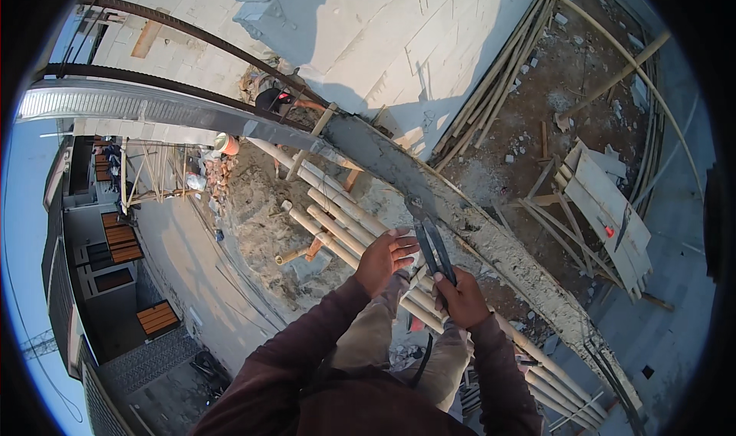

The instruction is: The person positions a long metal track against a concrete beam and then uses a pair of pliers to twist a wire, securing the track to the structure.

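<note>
Concrete, grey and rough, forms the long beam (491, 237) that runs diagonally across the view, and everything else sits relative to it. Lashed bamboo poles (337, 214) lie just beside the beam on its near side, running almost parallel to it. High on the far side stands a pale block wall (383, 37); beyond the beam's right flank lies a stack of planks (613, 214) on dusty ground. The right hand (462, 298), just short of the beam, has its fingers (452, 283) wrapped tight round the handles of dark pincers (434, 246), whose head points up at the beam's edge. The left hand (386, 258) rests on the poles beside the tool, fingers spread loosely. Working well here, I judge, means bracing the free hand firmly on the bamboo and keeping the pincers square to the beam.
</note>
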The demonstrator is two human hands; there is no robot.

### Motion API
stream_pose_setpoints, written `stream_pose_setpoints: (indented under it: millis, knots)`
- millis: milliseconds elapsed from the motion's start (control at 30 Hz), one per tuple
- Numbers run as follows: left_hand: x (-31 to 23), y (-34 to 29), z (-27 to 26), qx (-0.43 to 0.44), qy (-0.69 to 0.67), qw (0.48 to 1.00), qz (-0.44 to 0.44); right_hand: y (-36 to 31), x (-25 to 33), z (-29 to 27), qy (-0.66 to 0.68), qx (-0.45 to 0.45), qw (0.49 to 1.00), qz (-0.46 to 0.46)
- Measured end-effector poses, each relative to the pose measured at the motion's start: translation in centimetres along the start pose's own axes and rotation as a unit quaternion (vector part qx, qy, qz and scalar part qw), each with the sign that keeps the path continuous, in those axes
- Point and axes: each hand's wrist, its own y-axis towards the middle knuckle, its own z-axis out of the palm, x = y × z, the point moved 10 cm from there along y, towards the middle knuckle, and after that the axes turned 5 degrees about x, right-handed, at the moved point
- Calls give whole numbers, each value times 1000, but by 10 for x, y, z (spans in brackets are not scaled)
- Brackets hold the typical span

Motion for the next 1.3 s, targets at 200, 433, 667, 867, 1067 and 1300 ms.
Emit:
stream_pose_setpoints:
  millis: [200,433,667,867,1067,1300]
  knots:
    - [-87,41,-21,-13,-128,985,116,128,50,38,-151,199,968,-20]
    - [-121,52,-70,-128,-96,975,154,166,77,53,-104,254,958,84]
    - [-120,64,-82,-150,-108,974,131,194,77,50,-168,227,958,53]
    - [-124,70,-80,-134,-115,975,131,201,77,50,-149,228,961,55]
    - [-126,71,-82,-165,-100,973,125,206,76,50,-110,247,960,70]
    - [-131,77,-83,-149,-121,967,165,209,70,54,-88,262,956,96]
